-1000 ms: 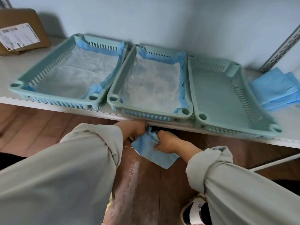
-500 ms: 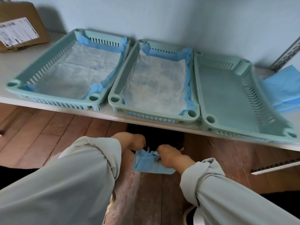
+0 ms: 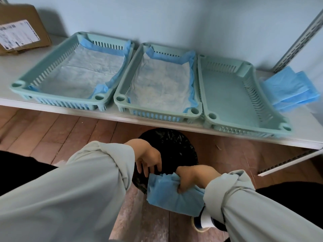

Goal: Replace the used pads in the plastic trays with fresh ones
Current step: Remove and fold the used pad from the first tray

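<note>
Bunching the used pad [image 3: 172, 194] in my right hand [image 3: 190, 179] over the bin [image 3: 176, 145] (left hand [image 3: 148, 159] loose, empty), I should release it squarely inside.

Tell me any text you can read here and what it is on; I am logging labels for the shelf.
Cardboard box: a white shipping label with printed lines and what may be a barcode, too blurred to read.
Trays, pads, wall and shelf: no text visible.

No legible text is present. The cardboard box [image 3: 21, 28] at the upper left of the frame carries a white shipping label [image 3: 17, 34]; its print is too blurred to read.
</note>
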